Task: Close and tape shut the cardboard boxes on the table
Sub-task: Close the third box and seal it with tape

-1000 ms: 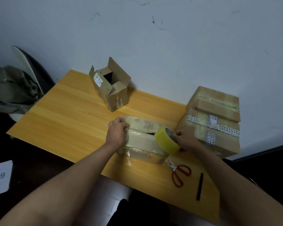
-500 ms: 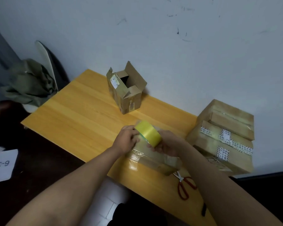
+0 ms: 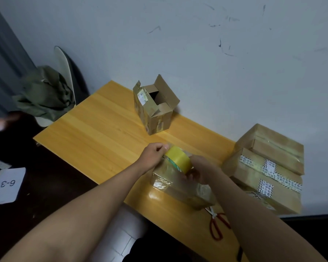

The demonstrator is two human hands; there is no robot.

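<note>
1. The flat box (image 3: pixel 180 184) lies near the front edge of the tabletop (image 3: pixel 95 133), toward its right half. Its flaps are down and its surface shines with clear tape, so closing looks done and taping is under way.
2. The tape roll (image 3: pixel 178 160), yellow, sits on top of that box at its far left end, standing on its edge and tilted.
3. The left hand (image 3: pixel 153 155) has its fingers curled at the roll's far side, with the thumb tip against it. It seems to pinch the roll or the loose tape end, but which one I cannot tell.
4. The right hand (image 3: pixel 201 170) grips the roll from the right, fingers wrapped round its lower edge.
5. The open box (image 3: pixel 154 108) stands upright near the back edge, about the middle of the tabletop, well apart from the hands. All its flaps stand up and the inside shows dark. By my judgement it is untouched: it needs folding shut and taping.
6. The stacked boxes (image 3: pixel 265 173) at the right end, near the back edge, are shut, with tape and printed strips across them. They look finished.
7. The scissors (image 3: pixel 217 226), red-handled, lie at the front edge just right of the flat box, partly under the right forearm. The strip will likely need cutting with them.
8. So roughly: two boxes sealed, one in hand, one left.
</note>
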